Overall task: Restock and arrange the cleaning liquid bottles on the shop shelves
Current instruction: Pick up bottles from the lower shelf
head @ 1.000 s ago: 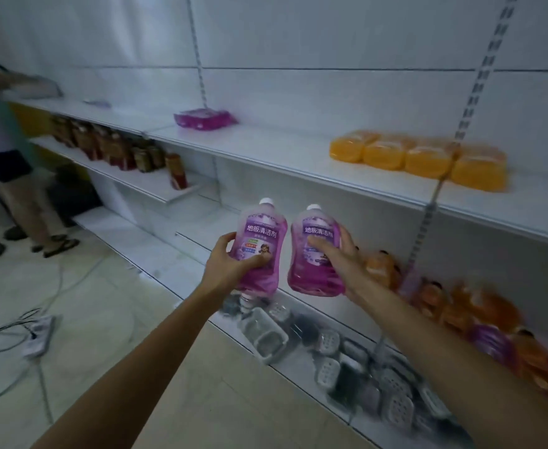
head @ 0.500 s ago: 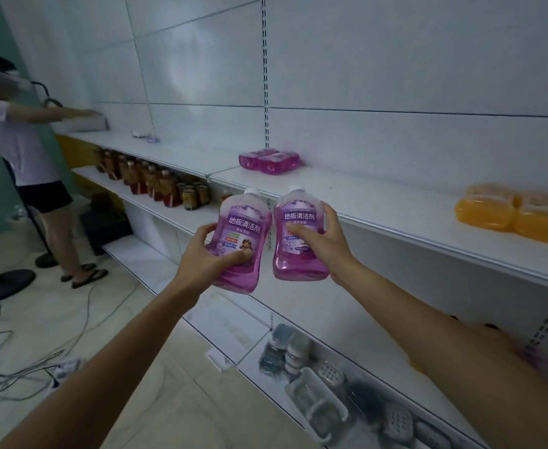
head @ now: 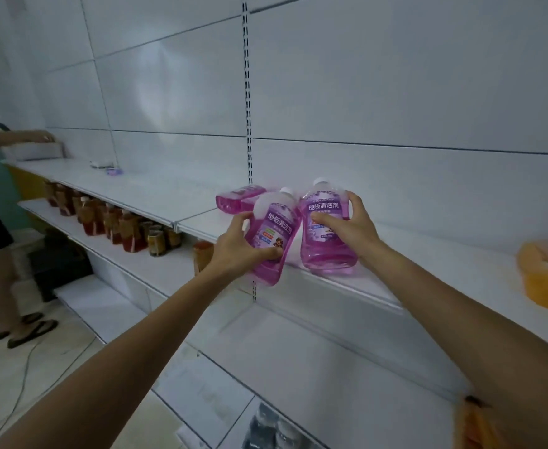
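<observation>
Now arms outstretched; left hand point(head: 238, 244) grips tilted bottle point(head: 274, 228), right hand point(head: 347, 228) grips upright bottle point(head: 326, 254) at shelf point(head: 444, 270).

White panelled wall point(head: 363, 76) behind white shelves point(head: 428, 260), pale tiled floor point(head: 55, 361).

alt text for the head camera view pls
At a white shelf, the person's left hand grips a tilted purple floor-cleaner bottle and the right hand grips an upright purple bottle. Other purple bottles lie behind them; an orange pack sits further right.
</observation>
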Motion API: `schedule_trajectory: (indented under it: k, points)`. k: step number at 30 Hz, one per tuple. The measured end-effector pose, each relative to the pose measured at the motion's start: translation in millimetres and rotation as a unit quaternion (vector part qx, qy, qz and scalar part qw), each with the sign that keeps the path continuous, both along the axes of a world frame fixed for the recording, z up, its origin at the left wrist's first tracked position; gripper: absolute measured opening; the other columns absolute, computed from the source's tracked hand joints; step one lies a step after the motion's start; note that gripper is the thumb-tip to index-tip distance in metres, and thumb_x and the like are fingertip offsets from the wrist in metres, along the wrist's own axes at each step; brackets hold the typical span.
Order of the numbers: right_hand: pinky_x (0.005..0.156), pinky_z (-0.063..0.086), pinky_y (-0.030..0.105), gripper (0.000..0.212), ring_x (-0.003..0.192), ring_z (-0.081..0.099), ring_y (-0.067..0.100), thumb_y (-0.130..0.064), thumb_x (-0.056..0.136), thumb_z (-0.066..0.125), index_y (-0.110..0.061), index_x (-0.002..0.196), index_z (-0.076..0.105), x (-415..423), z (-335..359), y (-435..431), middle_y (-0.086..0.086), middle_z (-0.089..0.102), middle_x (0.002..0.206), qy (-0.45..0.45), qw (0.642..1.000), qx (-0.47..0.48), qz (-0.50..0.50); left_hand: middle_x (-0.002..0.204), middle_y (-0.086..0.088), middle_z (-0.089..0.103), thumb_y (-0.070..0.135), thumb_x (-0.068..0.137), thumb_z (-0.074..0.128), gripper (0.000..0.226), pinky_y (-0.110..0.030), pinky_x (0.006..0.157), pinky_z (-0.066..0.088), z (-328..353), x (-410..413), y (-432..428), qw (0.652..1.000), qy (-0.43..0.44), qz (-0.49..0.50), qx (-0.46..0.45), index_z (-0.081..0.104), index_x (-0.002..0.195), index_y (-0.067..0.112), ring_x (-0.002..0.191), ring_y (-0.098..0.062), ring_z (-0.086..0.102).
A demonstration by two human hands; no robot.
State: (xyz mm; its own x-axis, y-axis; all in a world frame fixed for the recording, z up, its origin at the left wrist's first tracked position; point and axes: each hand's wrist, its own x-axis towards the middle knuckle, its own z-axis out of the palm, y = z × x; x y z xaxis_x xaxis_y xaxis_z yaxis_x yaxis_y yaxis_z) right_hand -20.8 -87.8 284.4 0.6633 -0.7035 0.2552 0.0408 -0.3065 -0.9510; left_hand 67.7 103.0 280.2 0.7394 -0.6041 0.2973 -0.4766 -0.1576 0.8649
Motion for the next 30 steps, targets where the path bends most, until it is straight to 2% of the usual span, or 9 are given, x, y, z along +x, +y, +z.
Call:
schedule_trajectory:
  k: [8,13,16,18,20,22,25,27,30]
  points:
    - [0.069,0.050,0.028,0.049,0.090,0.062,0.019,-0.038,0.074,0.076,-0.024,0.114,0.050,58,-5,-55,0.001,0.062,0.107,0.057,0.996,-0.024,-0.065,0.119,-0.007,0.058,0.021,0.068,0.082,0.084,-0.032,0.082,0.053,13,87,-79,0.999,-0.032,-0.023,0.027,0.035,0.136,0.014,0.093,-0.020,0.061]
    - [0.055,0.044,0.023,0.057,0.086,0.059,0.019,-0.040,0.077,0.073,-0.016,0.120,0.046,93,-5,-76,0.001,0.057,0.105,0.081,0.987,-0.017,-0.138,0.110,0.000,0.053,0.032,0.070,0.079,0.078,-0.026,0.081,0.045,18,133,-118,0.988,-0.110,-0.047,0.098,0.040,0.134,0.009,0.093,-0.015,0.052]
    - [0.061,0.052,0.028,0.069,0.086,0.065,0.023,-0.048,0.064,0.078,-0.014,0.118,0.052,107,-8,-86,0.006,0.063,0.108,0.101,0.980,0.043,-0.165,0.111,-0.002,0.061,0.047,0.067,0.076,0.074,-0.033,0.087,0.049,23,157,-139,0.964,-0.202,-0.046,0.167,0.050,0.127,0.012,0.096,-0.022,0.058]
    - [0.069,0.055,0.034,0.067,0.087,0.067,0.027,-0.044,0.063,0.080,-0.013,0.116,0.054,113,-9,-92,0.010,0.065,0.105,0.114,0.974,0.074,-0.180,0.103,-0.006,0.064,0.056,0.064,0.073,0.063,-0.040,0.088,0.048,27,170,-152,0.944,-0.253,-0.048,0.207,0.059,0.109,0.014,0.097,-0.027,0.059]
    - [0.071,0.054,0.033,0.051,0.088,0.066,0.028,-0.035,0.070,0.079,-0.012,0.111,0.058,116,-6,-95,0.010,0.066,0.102,0.131,0.972,0.063,-0.187,0.095,-0.007,0.062,0.062,0.057,0.070,0.061,-0.043,0.092,0.045,31,179,-163,0.939,-0.248,-0.066,0.229,0.060,0.092,0.013,0.098,-0.029,0.058]
    - [0.069,0.053,0.031,0.041,0.084,0.067,0.026,-0.033,0.072,0.078,-0.012,0.104,0.064,118,-3,-94,0.010,0.069,0.098,0.151,0.969,0.054,-0.186,0.104,-0.012,0.061,0.064,0.055,0.066,0.069,-0.046,0.097,0.043,29,187,-173,0.936,-0.228,-0.084,0.256,0.063,0.096,0.009,0.106,-0.033,0.053]
    - [0.059,0.049,0.026,0.031,0.070,0.064,0.020,-0.037,0.075,0.076,-0.012,0.090,0.065,118,-2,-91,0.008,0.068,0.088,0.185,0.960,0.054,-0.202,0.123,-0.019,0.053,0.056,0.076,0.059,0.061,-0.052,0.101,0.038,25,197,-186,0.924,-0.248,-0.091,0.275,0.061,0.106,0.003,0.120,-0.037,0.044]
    - [0.058,0.047,0.026,0.032,0.070,0.064,0.022,-0.040,0.075,0.075,-0.012,0.087,0.064,118,-3,-89,0.009,0.068,0.087,0.194,0.955,0.051,-0.217,0.125,-0.019,0.054,0.053,0.084,0.048,0.057,-0.056,0.102,0.036,22,203,-190,0.931,-0.217,-0.095,0.278,0.061,0.107,0.003,0.120,-0.039,0.046]
    - [0.056,0.047,0.026,0.048,0.073,0.065,0.024,-0.042,0.075,0.074,-0.006,0.105,0.064,117,-5,-84,0.012,0.068,0.095,0.184,0.949,0.064,-0.249,0.128,-0.021,0.053,0.048,0.088,0.031,0.057,-0.058,0.104,0.032,18,210,-194,0.926,-0.199,-0.123,0.298,0.060,0.111,0.005,0.121,-0.040,0.046]
